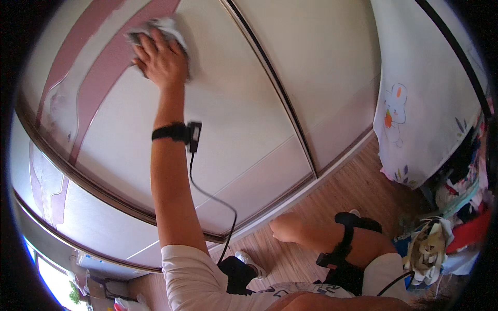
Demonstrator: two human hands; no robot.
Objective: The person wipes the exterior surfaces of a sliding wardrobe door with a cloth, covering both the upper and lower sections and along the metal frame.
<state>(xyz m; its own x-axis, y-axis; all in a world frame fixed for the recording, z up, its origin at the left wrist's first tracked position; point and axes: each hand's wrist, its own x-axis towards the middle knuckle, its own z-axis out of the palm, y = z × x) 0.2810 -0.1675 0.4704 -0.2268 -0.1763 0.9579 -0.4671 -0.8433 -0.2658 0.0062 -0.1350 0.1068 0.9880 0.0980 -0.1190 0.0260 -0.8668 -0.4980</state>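
Observation:
My left hand [163, 64] presses a grey-and-white cloth [167, 26] flat against a sliding wardrobe door [218, 112], with the fingers spread over it. Both are a little blurred. The door is cream, with curved pink bands [103, 79] beside the cloth. My right hand [287, 227] hangs low in front of my body, over the wooden floor. Its fingers look curled, and their inner side is hidden, so I cannot tell whether anything is in them.
A dark metal-edged frame [272, 74] divides this door from another door panel [330, 58]. On the right hangs a white cloth cover [424, 116] with a rabbit print, near piled fabric items [467, 229] and a bag [428, 248]. A cable [221, 202] runs from my left wrist strap.

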